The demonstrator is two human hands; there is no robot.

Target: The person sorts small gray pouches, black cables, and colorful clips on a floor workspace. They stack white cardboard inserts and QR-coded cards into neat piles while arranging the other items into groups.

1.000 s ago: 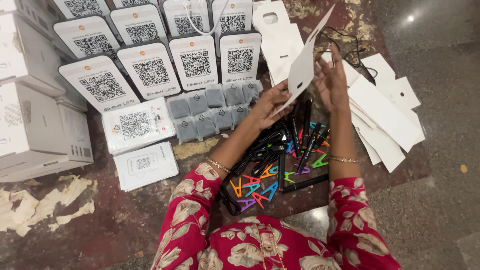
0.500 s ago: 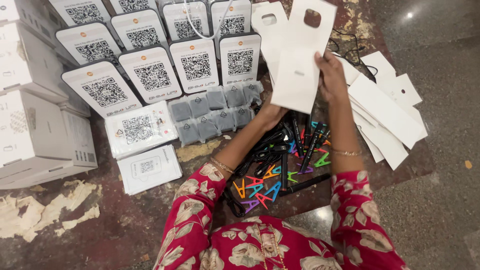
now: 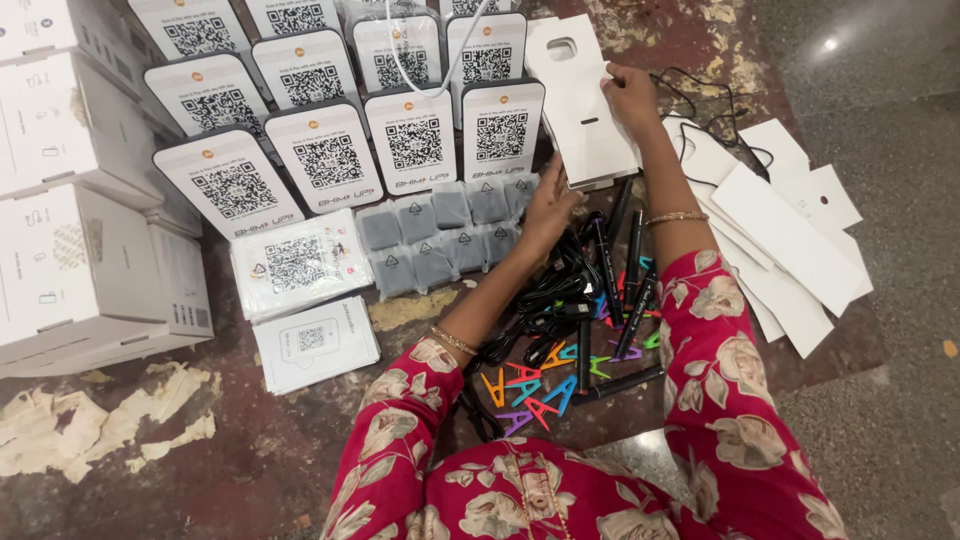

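Item: white card sleeve (image 3: pixel 585 110), flat, with a cut-out window near its top edge, lying on top of a small stack of like sleeves on the floor.

Right hand (image 3: pixel 630 92): at the sleeve's right edge, fingers spread and pressing on the card; not closed round it.

Left hand (image 3: pixel 552 205): just below the sleeve's lower left corner, palm down, fingers loosely apart, touching the stack's edge; I cannot tell if it grips anything.

Below the sleeve: a heap of black cables (image 3: pixel 545 310), several black pens (image 3: pixel 630 270) and bright plastic clips (image 3: pixel 535 390).

Left of the sleeve: rows of white code stands (image 3: pixel 410 140), propped and overlapping; below them grey pouches (image 3: pixel 440 235) in two rows; farther left, white boxes (image 3: pixel 80 250) stacked.

Right of the sleeve: more flat white sleeves (image 3: pixel 790 240), fanned loosely, with a thin black wire (image 3: pixel 715 110) trailing over them.

Step in hand, by my reading: a sleeve is being laid or squared on its stack. The next move would likely call for a firm pinch at the sleeve's edge, so that one sheet alone lifts.
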